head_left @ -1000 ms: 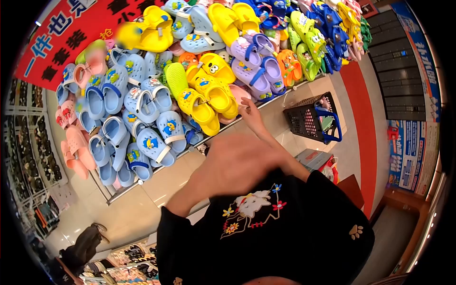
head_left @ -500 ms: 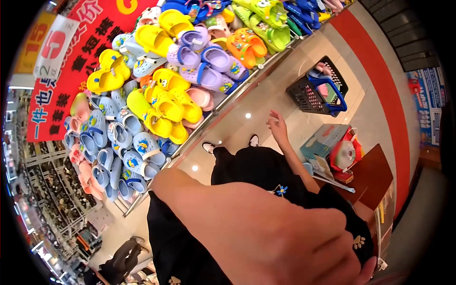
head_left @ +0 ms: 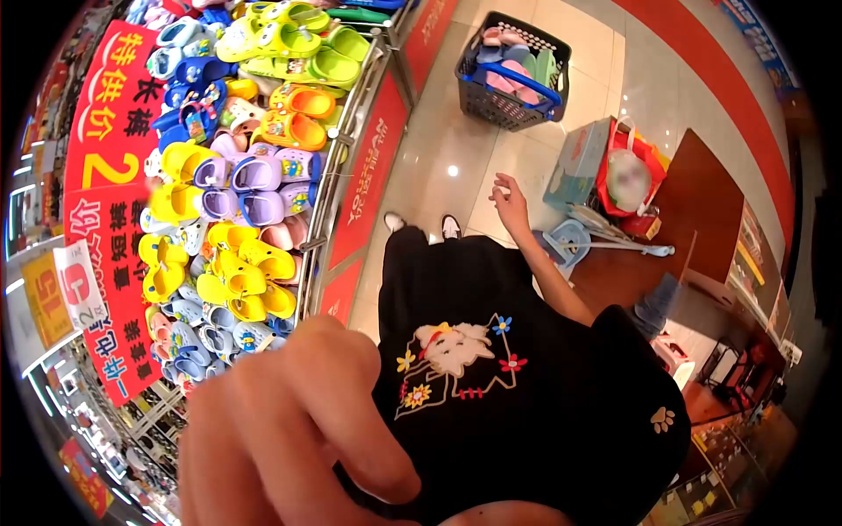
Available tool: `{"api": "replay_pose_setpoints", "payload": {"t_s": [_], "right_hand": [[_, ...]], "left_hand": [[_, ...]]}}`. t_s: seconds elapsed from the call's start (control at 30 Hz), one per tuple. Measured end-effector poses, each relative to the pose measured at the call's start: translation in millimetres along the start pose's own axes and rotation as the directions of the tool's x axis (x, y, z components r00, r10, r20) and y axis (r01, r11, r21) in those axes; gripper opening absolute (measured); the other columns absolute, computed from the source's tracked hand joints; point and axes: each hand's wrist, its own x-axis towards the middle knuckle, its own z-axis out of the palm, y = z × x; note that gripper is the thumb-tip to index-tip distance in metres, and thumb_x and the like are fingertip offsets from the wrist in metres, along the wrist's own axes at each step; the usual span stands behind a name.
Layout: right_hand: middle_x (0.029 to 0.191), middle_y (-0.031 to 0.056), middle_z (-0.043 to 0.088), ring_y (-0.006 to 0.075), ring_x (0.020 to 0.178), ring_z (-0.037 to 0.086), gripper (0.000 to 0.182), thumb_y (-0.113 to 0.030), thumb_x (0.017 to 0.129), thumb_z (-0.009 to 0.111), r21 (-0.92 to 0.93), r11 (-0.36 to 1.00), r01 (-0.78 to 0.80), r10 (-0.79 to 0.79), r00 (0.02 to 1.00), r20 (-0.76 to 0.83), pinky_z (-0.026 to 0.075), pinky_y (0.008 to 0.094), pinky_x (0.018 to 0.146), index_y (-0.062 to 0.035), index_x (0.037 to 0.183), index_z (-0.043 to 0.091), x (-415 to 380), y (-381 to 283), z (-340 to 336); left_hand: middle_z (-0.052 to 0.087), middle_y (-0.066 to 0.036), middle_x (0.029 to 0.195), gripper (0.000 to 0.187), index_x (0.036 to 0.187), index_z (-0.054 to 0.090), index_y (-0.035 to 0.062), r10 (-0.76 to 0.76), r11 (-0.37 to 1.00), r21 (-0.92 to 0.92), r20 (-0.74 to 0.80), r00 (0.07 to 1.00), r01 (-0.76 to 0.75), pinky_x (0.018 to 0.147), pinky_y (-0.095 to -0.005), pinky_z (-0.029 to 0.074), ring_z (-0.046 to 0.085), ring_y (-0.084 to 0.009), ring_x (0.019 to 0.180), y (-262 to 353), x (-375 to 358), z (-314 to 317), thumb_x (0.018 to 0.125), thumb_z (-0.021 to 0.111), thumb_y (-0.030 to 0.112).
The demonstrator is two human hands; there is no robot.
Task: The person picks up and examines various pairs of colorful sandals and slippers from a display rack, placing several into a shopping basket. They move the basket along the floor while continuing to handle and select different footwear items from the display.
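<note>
My left hand (head_left: 281,430) is raised very close to the camera at the lower left. Its fingers are bent loosely, with a gap between some of them, and the lower part runs out of the picture. Nothing shows in it. Beyond it lies a heap of children's clogs, with yellow clogs (head_left: 237,272) and pale blue clogs (head_left: 197,342) nearest. My right hand (head_left: 509,202) hangs open beside my body, fingers apart, holding nothing. Above it on the floor stands a black basket (head_left: 504,110) with a blue handle and several clogs inside.
A metal-edged display stand (head_left: 329,197) with red sale signs (head_left: 110,219) runs along the left. On the right are a grey-green box (head_left: 579,162), a red bag (head_left: 605,180), a light blue plastic item (head_left: 566,241) and a brown table (head_left: 693,197). Tiled floor (head_left: 430,167) lies between.
My view has turned, bringing the shirt print and more of the stand into sight. My left hand has shifted from the lower middle to the lower left. My right hand stays open.
</note>
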Motion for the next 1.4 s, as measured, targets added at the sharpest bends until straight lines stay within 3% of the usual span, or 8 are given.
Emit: {"api": "replay_pose_setpoints", "payload": {"t_s": [0.67,0.83,0.93,1.0,1.1,1.2,1.33,1.4], "right_hand": [[0.103,0.0137,0.061,0.0195,0.075,0.064,0.033,-0.011,0.088,0.051,0.037,0.998,-0.043,0.052,0.953,-0.3,0.049,0.0287,0.068,-0.0044,0.121,0.049,118.5,-59.1,-34.9],[0.102,0.0132,0.061,0.0192,0.075,0.064,0.031,-0.01,0.089,0.051,0.011,1.0,-0.013,0.016,0.944,-0.329,0.05,0.0285,0.068,-0.0045,0.12,0.05,163.1,-85.0,-38.3],[0.1,0.0122,0.062,0.0173,0.075,0.064,0.028,-0.008,0.09,0.049,0.031,1.0,0.004,0.008,0.925,-0.38,0.05,0.0276,0.068,-0.0042,0.118,0.051,190.3,-97.6,-46.6],[0.098,0.0114,0.063,0.0158,0.074,0.063,0.027,-0.007,0.091,0.048,-0.012,1.0,0.029,-0.031,0.915,-0.402,0.05,0.0272,0.067,-0.0043,0.117,0.051,207.2,-106.8,-55.6],[0.091,0.0101,0.065,0.0148,0.074,0.063,0.024,-0.008,0.091,0.047,0.04,0.996,0.08,-0.057,0.911,-0.409,0.049,0.0264,0.067,-0.0038,0.114,0.054,241.7,-107.2,-68.7],[0.092,0.01,0.063,0.014,0.076,0.061,0.023,-0.008,0.093,0.045,0.031,0.997,0.071,-0.055,0.932,-0.357,0.048,0.0245,0.068,-0.0015,0.114,0.052,295.0,-83.2,-83.5],[0.08,0.0114,0.065,0.0165,0.07,0.064,0.025,-0.01,0.088,0.05,0.019,0.999,-0.043,0.046,0.96,-0.277,0.05,0.0278,0.062,-0.0023,0.111,0.055,386.3,-50.3,-89.5],[0.078,0.0124,0.065,0.0183,0.068,0.065,0.027,-0.016,0.084,0.055,-0.008,0.995,-0.097,0.094,0.975,-0.2,0.051,0.0294,0.06,-0.0039,0.107,0.057,441.7,-17.3,-86.8]], "left_hand": [[0.058,0.0,0.06,0.014,0.064,0.054,0.0062,0.011,0.887,-0.46,0.069,0.998,0.022,0.039,-0.0224,0.041,0.059,-0.0113,0.046,-130.5,87.3,-134.0,0.072,0.059,-0.004],[0.064,0.005,0.075,0.006,0.082,0.059,0.0137,-0.033,0.952,-0.303,0.023,0.999,0.039,0.046,-0.022,0.035,0.056,-0.0101,0.054,-156.9,99.2,-179.4,0.084,0.059,0.019],[0.065,-0.009,0.07,0.03,0.062,0.05,0.0057,-0.036,0.932,-0.361,0.007,0.999,0.037,0.039,-0.0234,0.04,0.057,-0.0176,0.05,-180.0,92.3,-211.3,0.091,0.044,0.008],[0.066,-0.01,0.071,0.04,0.071,0.06,0.0042,-0.257,0.907,-0.301,0.161,0.953,0.296,0.04,-0.0251,0.042,0.06,-0.0171,0.052,-199.2,79.1,-241.0,0.096,0.044,0.031],[0.064,-0.015,0.082,0.032,0.089,0.056,-0.0002,-0.767,0.64,-0.169,-0.187,0.614,0.749,0.058,-0.0293,0.047,0.061,-0.0201,0.065,-234.2,-1.9,-261.9,0.096,0.043,0.029],[0.063,-0.008,0.096,0.023,0.106,0.053,0.0034,-0.898,0.199,-0.018,-0.403,0.175,0.98,0.069,-0.0246,0.045,0.057,-0.0123,0.072,-290.1,-95.5,-291.5,0.098,0.039,0.02],[0.064,-0.016,0.088,0.025,0.1,0.055,-0.0003,-0.856,-0.292,0.609,-0.51,0.082,0.738,0.069,-0.0339,0.049,0.064,-0.0254,0.082,-289.9,-284.2,-330.7,0.093,0.049,0.023],[0.064,-0.017,0.089,0.025,0.1,0.056,0.0004,-0.808,-0.485,0.45,-0.559,-0.187,0.75,0.069,-0.0358,0.05,0.065,-0.0278,0.083,-262.9,-361.9,-338.9,0.091,0.05,0.023]]}}
